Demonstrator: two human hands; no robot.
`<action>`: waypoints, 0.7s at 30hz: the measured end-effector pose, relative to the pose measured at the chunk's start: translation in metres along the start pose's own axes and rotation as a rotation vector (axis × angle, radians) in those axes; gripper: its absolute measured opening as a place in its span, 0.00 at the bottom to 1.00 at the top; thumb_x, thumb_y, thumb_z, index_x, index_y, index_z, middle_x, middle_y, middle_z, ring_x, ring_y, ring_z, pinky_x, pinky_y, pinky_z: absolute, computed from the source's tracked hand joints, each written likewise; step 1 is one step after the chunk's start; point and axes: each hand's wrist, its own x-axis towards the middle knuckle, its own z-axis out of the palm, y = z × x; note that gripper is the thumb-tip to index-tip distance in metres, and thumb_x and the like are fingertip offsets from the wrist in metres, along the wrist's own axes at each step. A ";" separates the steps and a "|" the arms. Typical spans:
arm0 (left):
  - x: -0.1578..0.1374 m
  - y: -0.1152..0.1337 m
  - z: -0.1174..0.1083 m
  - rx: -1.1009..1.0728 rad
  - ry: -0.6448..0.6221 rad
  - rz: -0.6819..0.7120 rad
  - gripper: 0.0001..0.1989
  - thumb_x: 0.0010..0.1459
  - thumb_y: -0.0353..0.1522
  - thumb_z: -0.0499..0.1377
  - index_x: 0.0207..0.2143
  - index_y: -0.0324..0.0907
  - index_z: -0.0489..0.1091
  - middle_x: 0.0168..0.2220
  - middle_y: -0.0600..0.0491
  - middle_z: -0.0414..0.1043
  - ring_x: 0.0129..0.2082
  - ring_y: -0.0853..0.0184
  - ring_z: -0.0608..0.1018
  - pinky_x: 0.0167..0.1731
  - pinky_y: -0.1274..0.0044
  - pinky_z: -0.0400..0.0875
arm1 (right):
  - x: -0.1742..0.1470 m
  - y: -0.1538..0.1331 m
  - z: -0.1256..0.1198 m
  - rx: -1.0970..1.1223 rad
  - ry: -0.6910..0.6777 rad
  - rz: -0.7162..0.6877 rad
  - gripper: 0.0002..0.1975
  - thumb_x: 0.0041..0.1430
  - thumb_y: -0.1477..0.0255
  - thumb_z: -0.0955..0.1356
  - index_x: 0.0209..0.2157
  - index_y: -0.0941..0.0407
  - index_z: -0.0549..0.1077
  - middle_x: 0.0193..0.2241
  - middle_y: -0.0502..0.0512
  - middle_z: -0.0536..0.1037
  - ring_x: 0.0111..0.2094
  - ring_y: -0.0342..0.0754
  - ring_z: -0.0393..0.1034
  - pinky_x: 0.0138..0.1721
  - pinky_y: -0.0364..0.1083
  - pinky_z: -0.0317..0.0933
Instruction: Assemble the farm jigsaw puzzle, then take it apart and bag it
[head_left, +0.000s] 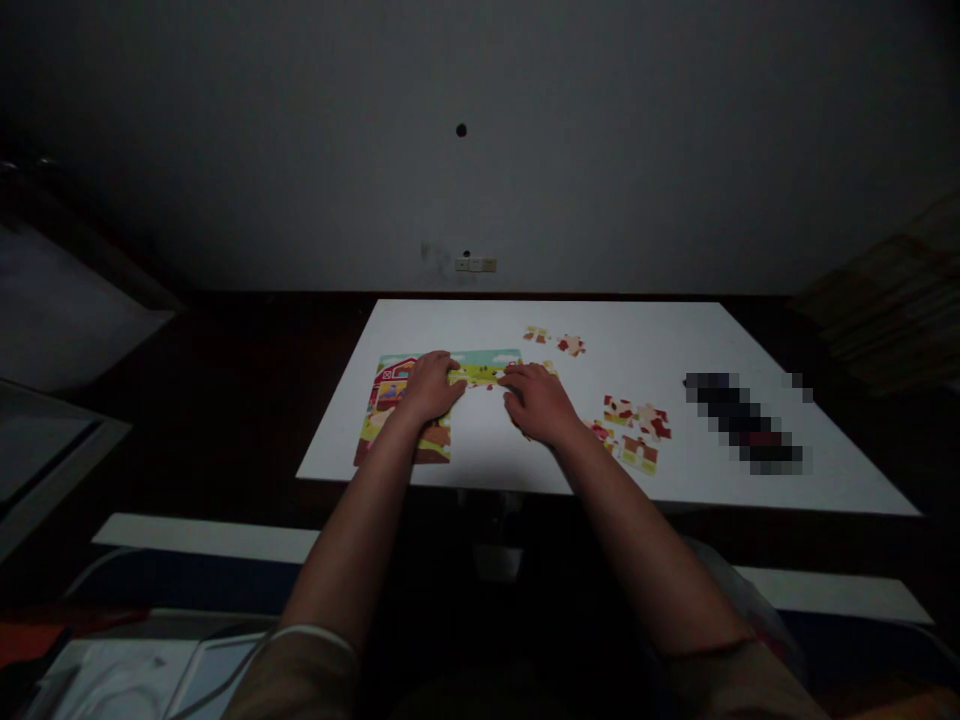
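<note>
A partly assembled jigsaw puzzle (390,410) with a red barn and farm animals lies on the white table. Its joined top strip (480,370) of sky and grass runs to the right. My left hand (435,388) rests palm down over the barn section, fingers extended and thumb apart, near the strip's lower edge. At the strip's right part is my right hand (541,402), its bent fingertips touching the pieces and its thumb a little apart. Whatever lies beneath its palm is hidden. Loose puzzle pieces (637,415) lie right of my right forearm, which partly covers some.
Two more puzzle pieces (571,344) lie farther back on the white table (660,340). A pixelated dark object (742,425) is on the right side. Behind the table stands a grey wall (600,180) with sockets (475,265). A tablet-like item (214,675) is at the lower left.
</note>
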 end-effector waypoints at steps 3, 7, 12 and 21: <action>0.002 -0.003 -0.001 -0.015 -0.002 0.013 0.17 0.55 0.38 0.56 0.47 0.44 0.71 0.56 0.50 0.65 0.57 0.61 0.65 0.59 0.71 0.56 | 0.000 0.000 0.000 0.005 -0.002 0.013 0.17 0.59 0.73 0.63 0.49 0.53 0.74 0.52 0.58 0.71 0.53 0.57 0.61 0.55 0.57 0.56; 0.002 -0.004 -0.002 -0.018 -0.024 0.001 0.19 0.55 0.38 0.56 0.49 0.46 0.71 0.56 0.51 0.66 0.57 0.62 0.66 0.60 0.71 0.56 | 0.000 -0.001 0.000 0.002 -0.011 0.022 0.17 0.58 0.73 0.63 0.48 0.52 0.74 0.52 0.57 0.71 0.53 0.58 0.61 0.54 0.57 0.57; -0.001 -0.007 -0.002 -0.026 -0.017 0.012 0.20 0.57 0.41 0.55 0.50 0.46 0.72 0.57 0.51 0.65 0.57 0.61 0.66 0.59 0.70 0.57 | 0.000 0.000 0.001 -0.001 -0.002 0.011 0.17 0.59 0.72 0.63 0.48 0.52 0.74 0.52 0.57 0.71 0.53 0.57 0.61 0.54 0.57 0.57; -0.019 0.010 0.002 0.088 0.001 0.053 0.23 0.64 0.43 0.48 0.55 0.45 0.67 0.62 0.47 0.59 0.61 0.55 0.61 0.60 0.62 0.52 | 0.000 -0.002 -0.002 0.007 -0.004 0.019 0.17 0.59 0.72 0.62 0.48 0.51 0.74 0.52 0.57 0.71 0.53 0.57 0.61 0.55 0.57 0.56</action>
